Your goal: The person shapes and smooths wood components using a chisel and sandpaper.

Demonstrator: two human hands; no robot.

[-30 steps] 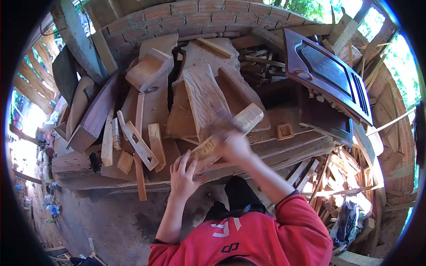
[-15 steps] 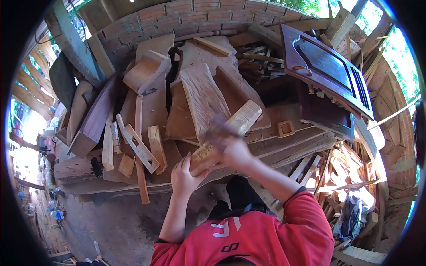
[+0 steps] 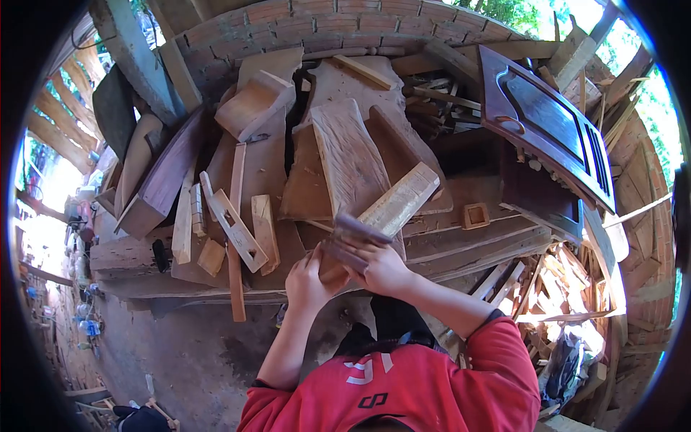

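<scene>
My left hand [image 3: 308,279] is wrapped round the near end of a pale, thick wooden block [image 3: 404,199]. The block slants up and away to the right, its far end over the bench. In my right hand [image 3: 383,269] is a dark brown wooden block [image 3: 362,230], pressed on the pale block's upper face close to my left fingers. What the dark block's underside looks like is hidden. Beyond them a long rough board [image 3: 347,155] lies on the bench.
The plank bench [image 3: 461,248] carries a slotted wooden piece [image 3: 236,229], a curved wooden piece [image 3: 255,104] and a small square wooden box [image 3: 476,215]. A dark panelled door [image 3: 551,119] leans at right, above a heap of offcuts [image 3: 561,281]. A brick wall [image 3: 345,25] stands behind.
My right hand has slid the dark block down the pale block, towards me and my left hand. The left hand keeps its hold. The whole view has shifted slightly.
</scene>
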